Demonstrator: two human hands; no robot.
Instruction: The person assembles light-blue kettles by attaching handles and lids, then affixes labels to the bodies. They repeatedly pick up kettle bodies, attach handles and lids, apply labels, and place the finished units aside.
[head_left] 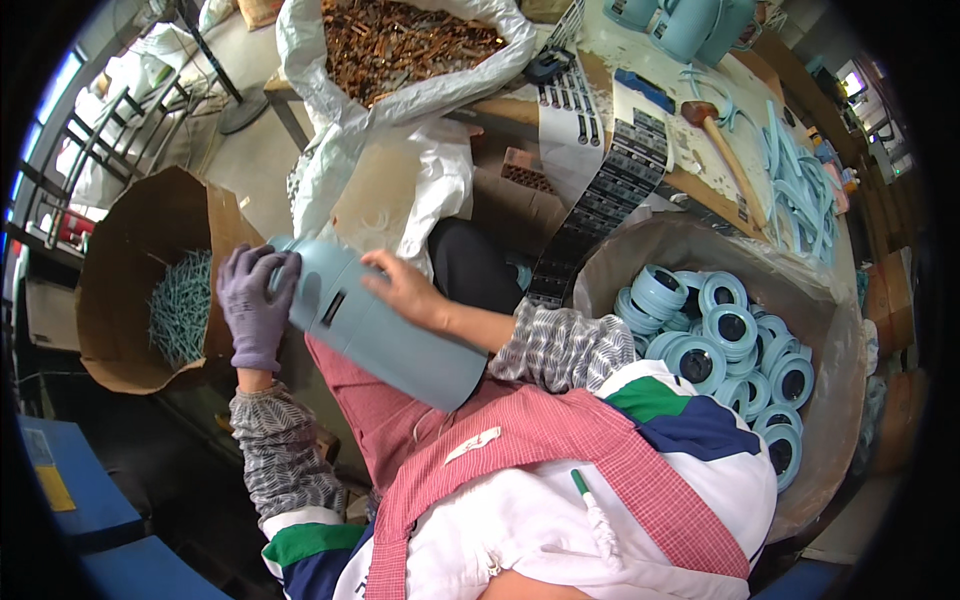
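A light blue plastic jug body (400, 335), a long rounded cylinder with a dark slot in its side, lies slanted across my lap. My left hand (255, 300), in a purple glove, is closed round its narrower upper end. On the near-facing wall, past the slot, rests my bare right hand (412, 292), fingers spread over the surface and the forearm along the jug. The wide lower end points toward my apron (520, 430). What lies behind the jug body is hidden.
To the left stands a cardboard box (130, 290) of thin blue-green strips (182, 310). A lined bin of round blue lids (725, 330) is at my right. Ahead, a white sack (300, 50) holds small brown parts (400, 45); a mallet (725, 150) and finished-looking jugs (690, 25) are on the bench.
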